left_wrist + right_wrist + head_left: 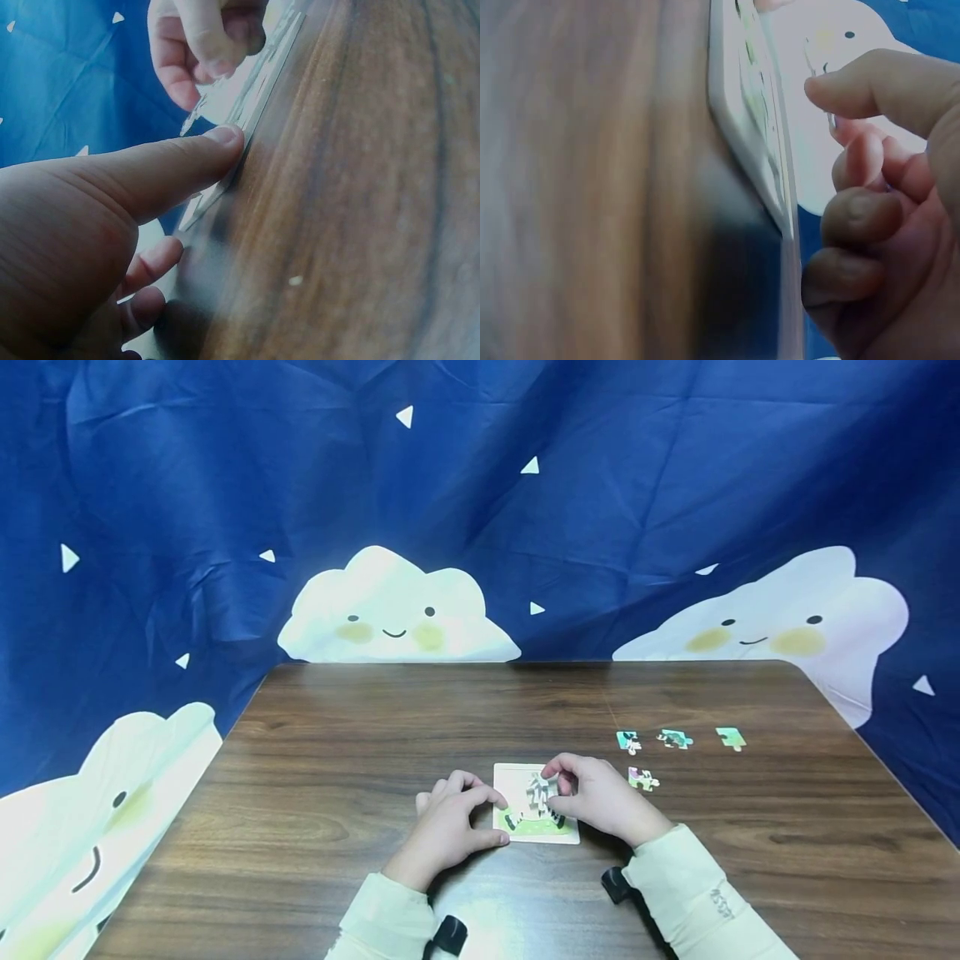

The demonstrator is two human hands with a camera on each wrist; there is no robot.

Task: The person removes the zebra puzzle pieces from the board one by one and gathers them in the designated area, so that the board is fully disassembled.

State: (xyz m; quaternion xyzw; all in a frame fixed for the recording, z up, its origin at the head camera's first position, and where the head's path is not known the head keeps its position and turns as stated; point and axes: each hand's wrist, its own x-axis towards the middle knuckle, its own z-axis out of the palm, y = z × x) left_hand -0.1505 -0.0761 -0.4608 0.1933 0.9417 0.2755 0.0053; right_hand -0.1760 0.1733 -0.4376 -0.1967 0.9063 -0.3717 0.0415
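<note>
A white-framed puzzle board (536,839) with a green strip and zebra legs lies on the table, in front of the person. At its left edge rests my left hand (453,827), thumb laid along the near corner and index finger arched to the side; the left wrist view shows the thumb (217,142) on the rim. My right hand (596,797) is over the board's right side. Between its thumb and index finger it pinches a thin zebra-striped puzzle piece (537,791), tilted above the board. In the right wrist view this piece (832,122) shows edge-on, its other fingers curled.
Several loose jigsaw pieces lie to the right on the brown table (337,752): a blue-green one (677,739), a green one (731,738), a blue one with stripes (628,742) and a pinkish one (641,778). A blue cloth with clouds (397,602) hangs behind.
</note>
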